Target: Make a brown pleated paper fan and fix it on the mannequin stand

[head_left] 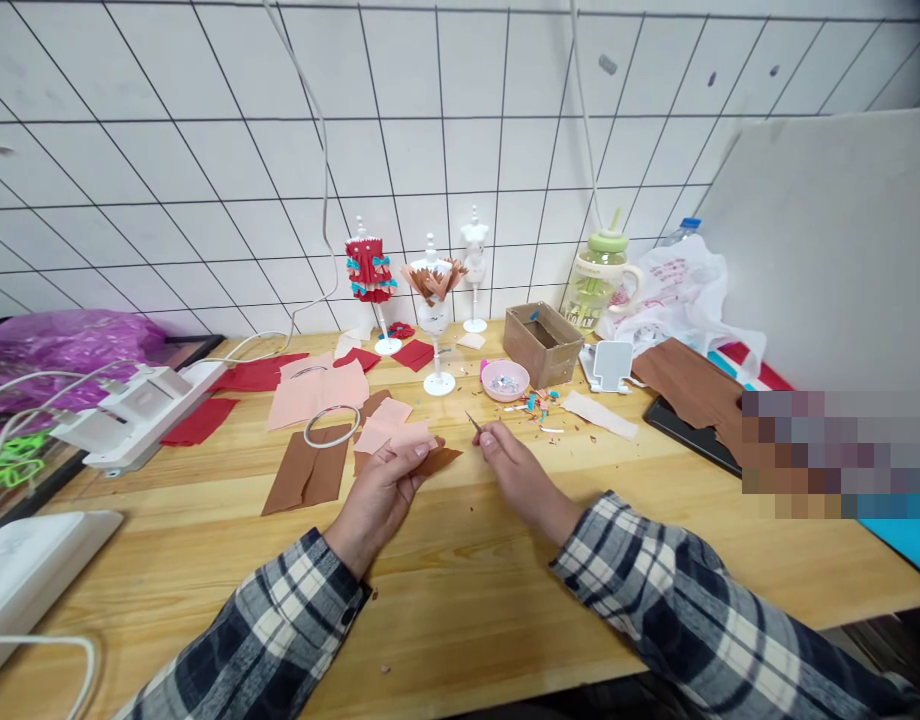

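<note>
My left hand (389, 488) is closed, pinching a folded piece of brown cloth (439, 460) between thumb and fingers. Pink cloth pieces (389, 425) lie just behind it. To the right, my right hand (521, 476) is closed around a small, thin, pointed metal tool (474, 423); most of it is hidden in the fingers, so its kind does not show. The tip points up and left, apart from the brown cloth. Beyond both hands stands a small white mannequin (434, 315) with brown and pink pointed cloth pieces around its bust.
At the back stand a mannequin in a red dress (368, 270) and a bare white mannequin (475, 255). A cardboard box (544, 345), pink bowl (505, 392) and green-lidded bottle (591, 290) are at right. A metal ring (332, 442) and power strip (141, 415) lie left.
</note>
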Motion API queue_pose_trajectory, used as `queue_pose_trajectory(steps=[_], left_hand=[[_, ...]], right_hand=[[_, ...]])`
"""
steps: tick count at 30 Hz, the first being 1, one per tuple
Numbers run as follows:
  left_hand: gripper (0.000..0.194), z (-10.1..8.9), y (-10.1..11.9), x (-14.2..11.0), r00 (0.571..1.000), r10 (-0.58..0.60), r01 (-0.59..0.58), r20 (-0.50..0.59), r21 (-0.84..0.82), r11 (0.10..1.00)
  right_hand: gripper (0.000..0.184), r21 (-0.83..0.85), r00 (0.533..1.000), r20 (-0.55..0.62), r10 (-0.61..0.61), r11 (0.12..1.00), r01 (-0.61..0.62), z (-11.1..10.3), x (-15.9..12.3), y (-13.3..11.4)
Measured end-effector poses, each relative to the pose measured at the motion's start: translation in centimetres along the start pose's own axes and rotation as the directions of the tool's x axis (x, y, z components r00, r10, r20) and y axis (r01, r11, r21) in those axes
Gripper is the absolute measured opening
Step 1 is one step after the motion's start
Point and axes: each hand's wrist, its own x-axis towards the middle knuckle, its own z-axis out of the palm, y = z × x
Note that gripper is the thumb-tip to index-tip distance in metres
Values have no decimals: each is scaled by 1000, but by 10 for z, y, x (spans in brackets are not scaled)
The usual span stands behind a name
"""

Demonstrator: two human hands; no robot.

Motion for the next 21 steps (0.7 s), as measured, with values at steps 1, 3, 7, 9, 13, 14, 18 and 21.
queue_pose_trajectory(steps=[1, 3, 7, 9, 13, 14, 18, 21], left_hand=[[18, 0, 0, 0, 1000, -10, 10, -2, 3, 1000], [19, 0, 0, -1, 1000, 3, -3, 1, 15, 1000], [26, 2, -2, 0, 997, 71, -73, 26, 60, 996], [31, 3, -3, 0, 995, 77, -81, 58, 74, 994], [31, 3, -5, 1, 996, 79, -81, 50, 56, 995], [30, 3, -6, 1, 996, 79, -81, 40, 49, 995], [35, 2, -8, 1, 996, 73, -76, 44, 60, 995], [38, 4, -9, 0, 995, 77, -82, 69, 82, 993]], right_hand=[[25, 39, 999, 37, 2, 999, -3, 5, -3, 0], [22, 83, 991, 134, -11, 997, 0, 10, -7, -1], [22, -21, 970, 233, -75, 996, 82, 10, -12, -5], [22, -126, 968, 238, -80, 986, 113, 8, -13, -7], [24, -213, 963, 259, -73, 968, 131, 9, -16, -8], [24, -219, 962, 263, -73, 967, 133, 10, -16, -8], [25, -259, 961, 269, -67, 956, 139, 12, -17, -9], [25, -286, 961, 267, -68, 947, 147, 12, -17, -11]])
